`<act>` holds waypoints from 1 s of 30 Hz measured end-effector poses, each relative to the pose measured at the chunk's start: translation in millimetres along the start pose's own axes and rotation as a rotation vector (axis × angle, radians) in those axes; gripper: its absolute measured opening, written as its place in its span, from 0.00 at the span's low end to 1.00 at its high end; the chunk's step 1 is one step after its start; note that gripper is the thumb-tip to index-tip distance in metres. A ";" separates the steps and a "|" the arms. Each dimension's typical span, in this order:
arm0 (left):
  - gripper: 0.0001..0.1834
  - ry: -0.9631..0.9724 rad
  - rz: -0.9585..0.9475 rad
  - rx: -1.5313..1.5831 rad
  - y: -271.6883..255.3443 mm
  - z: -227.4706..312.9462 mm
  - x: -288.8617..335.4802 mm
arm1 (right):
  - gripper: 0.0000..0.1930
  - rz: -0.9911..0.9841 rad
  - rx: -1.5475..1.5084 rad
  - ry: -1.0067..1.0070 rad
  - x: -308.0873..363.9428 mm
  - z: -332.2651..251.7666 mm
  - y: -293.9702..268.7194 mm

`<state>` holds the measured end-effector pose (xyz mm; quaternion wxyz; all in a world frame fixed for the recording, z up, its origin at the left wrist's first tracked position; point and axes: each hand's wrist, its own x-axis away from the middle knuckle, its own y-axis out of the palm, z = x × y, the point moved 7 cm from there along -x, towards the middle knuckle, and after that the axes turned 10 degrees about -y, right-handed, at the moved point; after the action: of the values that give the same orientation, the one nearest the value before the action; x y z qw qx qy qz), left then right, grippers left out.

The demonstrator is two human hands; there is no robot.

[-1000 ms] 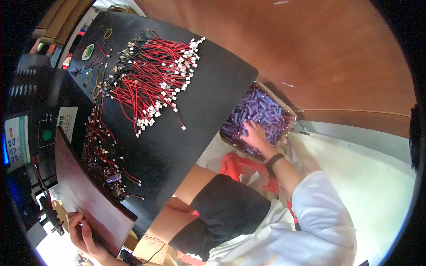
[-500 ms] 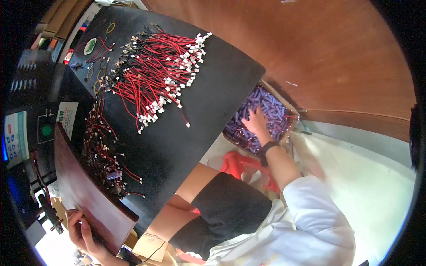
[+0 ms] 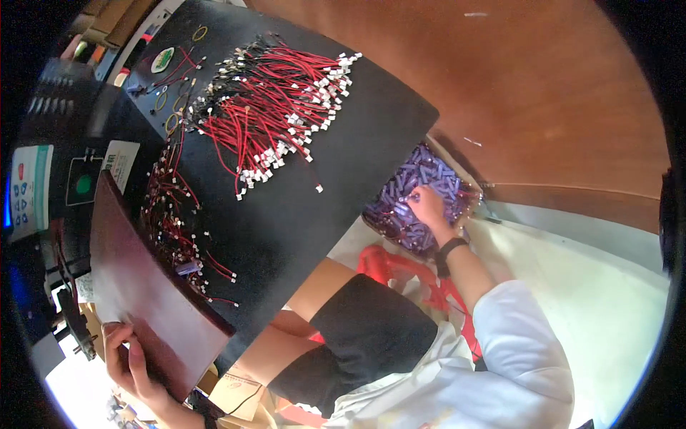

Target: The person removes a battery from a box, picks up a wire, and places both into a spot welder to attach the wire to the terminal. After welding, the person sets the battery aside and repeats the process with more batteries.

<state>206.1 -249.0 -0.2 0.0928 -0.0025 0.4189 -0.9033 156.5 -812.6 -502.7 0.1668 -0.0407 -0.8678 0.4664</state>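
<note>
Right of centre, the right hand's (image 3: 427, 206) fingertips are partly lost among the purple tubes (image 3: 437, 173), so their grip is unclear; the desk (image 3: 300, 214) and forearm hide parts of the box (image 3: 457, 161). At lower left, whether the left hand (image 3: 130, 361) grips the board (image 3: 153, 286) cannot be told, and its forearm is cut off by the lower edge. Print on the sheet (image 3: 32, 187) at far left is blurred, and the wires' (image 3: 279, 100) bare tips, upper centre, are too small to make out.
</note>
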 end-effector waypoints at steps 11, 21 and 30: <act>0.15 0.021 -0.076 -0.012 2.1 2.0 -0.1 | 0.13 0.297 0.247 -0.102 -27.5 -42.3 -11.3; 0.16 0.002 -0.063 0.085 -2.2 -5.9 0.9 | 0.16 0.160 0.491 0.062 -55.7 -27.4 27.0; 0.17 -0.010 0.030 0.001 3.1 2.4 -0.8 | 0.17 0.185 0.173 0.118 -46.1 -0.5 14.0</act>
<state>207.6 -252.7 -1.0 0.1082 -0.0005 0.4179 -0.9020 198.9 -814.7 -525.6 0.1765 -0.1333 -0.8056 0.5497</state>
